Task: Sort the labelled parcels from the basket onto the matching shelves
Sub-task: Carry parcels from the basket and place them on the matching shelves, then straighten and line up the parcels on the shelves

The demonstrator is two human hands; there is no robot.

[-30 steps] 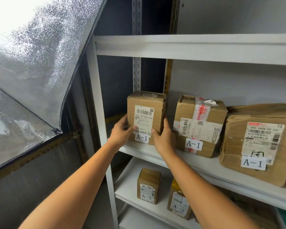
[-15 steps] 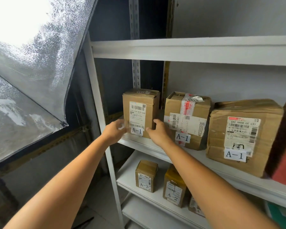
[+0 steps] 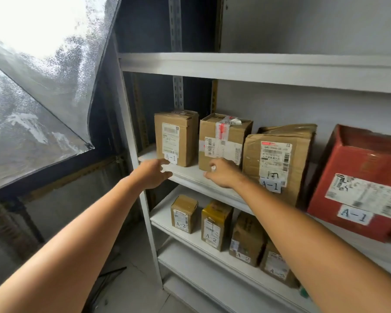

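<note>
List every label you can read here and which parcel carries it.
"A-1": tall leftmost box, crumpled brown box, red box.
"A-2": small tan box, yellow-topped box, brown box beside it, on the lower shelf.
Shipping labels and barcodes: too blurred to read.

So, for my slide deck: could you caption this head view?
Left hand and right hand hover empty at a white metal shelf near the leftmost brown cardboard parcel labelled A-1.

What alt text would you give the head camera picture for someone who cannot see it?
A person's left hand and right hand reach, empty, toward a white shelf holding three brown parcels and a red parcel; visible tags read A-1. The shelf below holds smaller parcels tagged A-2.
</note>
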